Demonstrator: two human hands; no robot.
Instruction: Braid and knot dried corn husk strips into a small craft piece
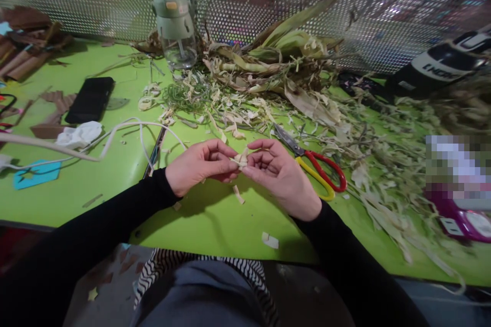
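Both my hands meet over the green table, pinching one small pale strip of folded husk (242, 157) between them. My left hand (205, 162) grips its left side with thumb and forefinger. On its right side, the thumb and fingertips of my right hand (278, 171) hold it too. The folds between the fingertips are partly hidden. Scissors (312, 161) with one red and one yellow handle lie just right of my right hand, blades pointing up and left. A pale scrap (238, 194) rests on the table below my fingers.
Dried husks (268, 61) and loose shreds (226, 102) heap along the back and right. A clear bottle (176, 30) stands behind; a black bottle (433, 69) leans at right. A phone (91, 99), white cable (111, 138) and blue tag (37, 174) lie left.
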